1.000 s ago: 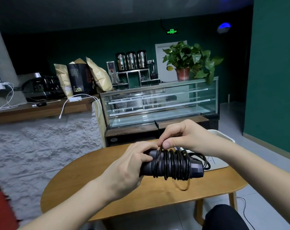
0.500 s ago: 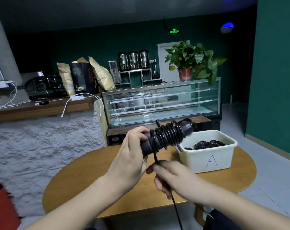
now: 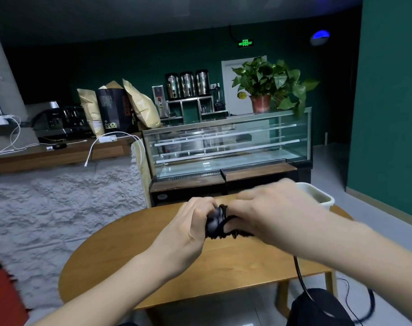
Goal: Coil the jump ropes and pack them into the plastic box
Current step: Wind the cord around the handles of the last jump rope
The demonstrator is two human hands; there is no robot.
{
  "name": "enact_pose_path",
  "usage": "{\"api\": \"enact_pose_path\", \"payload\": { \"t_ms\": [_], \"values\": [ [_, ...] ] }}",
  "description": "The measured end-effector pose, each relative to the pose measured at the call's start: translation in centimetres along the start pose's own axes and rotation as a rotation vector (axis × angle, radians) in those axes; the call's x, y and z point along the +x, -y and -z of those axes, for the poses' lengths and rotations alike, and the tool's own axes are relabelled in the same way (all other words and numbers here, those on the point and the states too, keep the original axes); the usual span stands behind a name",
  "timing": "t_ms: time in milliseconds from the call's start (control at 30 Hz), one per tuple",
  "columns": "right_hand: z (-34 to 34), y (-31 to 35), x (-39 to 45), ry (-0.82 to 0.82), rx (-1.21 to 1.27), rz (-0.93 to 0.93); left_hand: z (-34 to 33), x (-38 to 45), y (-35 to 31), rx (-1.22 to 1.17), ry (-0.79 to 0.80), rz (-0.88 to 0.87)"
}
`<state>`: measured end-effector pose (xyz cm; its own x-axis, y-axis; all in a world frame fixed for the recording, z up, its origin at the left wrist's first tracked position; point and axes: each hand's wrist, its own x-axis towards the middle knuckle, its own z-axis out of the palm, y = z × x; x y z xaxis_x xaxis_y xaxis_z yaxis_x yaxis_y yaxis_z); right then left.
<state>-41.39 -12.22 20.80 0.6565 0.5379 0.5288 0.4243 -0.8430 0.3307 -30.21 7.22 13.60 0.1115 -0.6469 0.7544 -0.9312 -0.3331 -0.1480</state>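
Evidently the left hand grips the black jump rope handles; the right hand, blurred, wraps cord beside it. Cord looks limp and springy, so hold the stiff handles. Beyond the right hand sits the plastic box on the round wooden desk, a café counter behind.

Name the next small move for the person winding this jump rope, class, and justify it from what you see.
Probably another wrap: the left hand grips the jump rope handles, the blurred right hand covers the coils, and loose rope hangs below the table, so winding isn't finished.
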Motion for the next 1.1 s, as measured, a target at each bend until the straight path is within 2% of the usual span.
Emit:
{"api": "enact_pose_path", "payload": {
  "t_ms": [100, 200, 333, 433, 500, 667, 767, 867, 967, 1100],
  "values": [
    [-1.0, -2.9, 1.0, -0.014, -0.097, 0.163, 0.1, -0.6, -0.4, -0.102, 0.042, -0.069],
    [-2.9, -4.7, 2.2, -0.038, 0.035, 0.19, 0.2, -0.9, -1.1, -0.192, 0.0, -0.072],
    [-6.2, -5.5, 2.1, -0.043, 0.296, 0.033, 0.1, -1.0, -1.9, -0.32, -0.192, -0.015],
    [-9.4, -4.3, 0.0, 0.043, 0.505, -0.285, -0.5, -0.7, -2.3, -0.317, -0.315, 0.054],
    [-10.3, -2.1, -0.2, 0.071, 0.573, -0.292, -0.8, -0.3, -2.3, -0.259, -0.347, 0.123],
    [-8.9, 2.6, -0.2, 0.239, 0.592, -0.319, -1.3, 0.1, -2.0, -0.126, -0.302, 0.191],
    [-7.4, 3.9, -0.4, 0.391, 0.634, -0.391, -1.4, 0.2, -1.9, -0.066, -0.249, 0.228],
    [-5.5, 4.6, -0.6, 0.469, 0.59, -0.384, -2.0, 0.4, -1.8, -0.016, -0.231, 0.261],
    [-3.0, 5.0, -0.1, 0.495, 0.51, -0.326, -2.7, 0.4, -1.8, 0.003, -0.175, 0.291],
    [-1.6, 4.7, 1.1, 0.379, 0.335, -0.285, -2.9, -0.3, -1.2, 0.019, -0.094, 0.224]
  ]
}}
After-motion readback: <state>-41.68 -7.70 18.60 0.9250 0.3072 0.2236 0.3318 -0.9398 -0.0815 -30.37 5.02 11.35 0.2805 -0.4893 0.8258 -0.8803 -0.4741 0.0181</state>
